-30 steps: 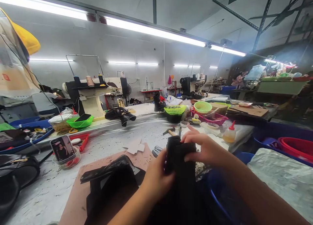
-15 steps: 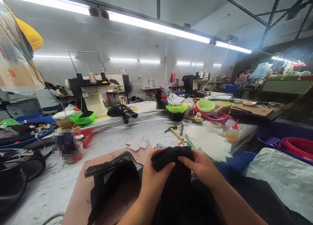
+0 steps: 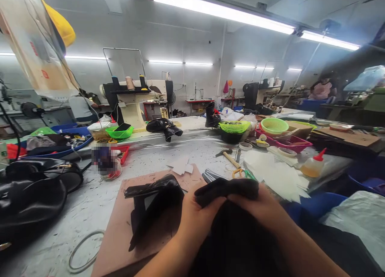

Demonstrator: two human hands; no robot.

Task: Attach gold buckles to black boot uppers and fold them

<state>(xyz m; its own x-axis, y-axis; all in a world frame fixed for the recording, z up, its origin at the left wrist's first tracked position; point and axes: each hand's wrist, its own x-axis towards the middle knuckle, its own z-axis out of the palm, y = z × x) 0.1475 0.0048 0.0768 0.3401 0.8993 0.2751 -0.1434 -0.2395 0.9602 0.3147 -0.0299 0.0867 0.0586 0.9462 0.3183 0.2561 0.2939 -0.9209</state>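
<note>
Both my hands grip the top edge of a soft black piece of material (image 3: 234,233), perhaps a boot part; its lower part hangs into dark shadow. My left hand (image 3: 200,211) is closed on the left end of the edge, thumb on the near side. At the right end my right hand (image 3: 260,205) pinches the same edge, its thumb close to the other. To the left, a folded black leather piece (image 3: 156,189) stands on a pinkish board (image 3: 117,229). White paper pieces (image 3: 182,164) lie at the board's far edge.
Beyond my hands lie a hammer (image 3: 230,158), orange-handled scissors (image 3: 238,172) and white sheets (image 3: 267,170). A glue bottle (image 3: 313,164) stands to the right. Black bags (image 3: 30,189) and a metal ring (image 3: 72,255) are at left. Boots and a sewing machine (image 3: 132,112) stand behind.
The view has turned left, so the scene sits further right. My hands still grip the black piece; its top edge is spread wider and flatter between them.
</note>
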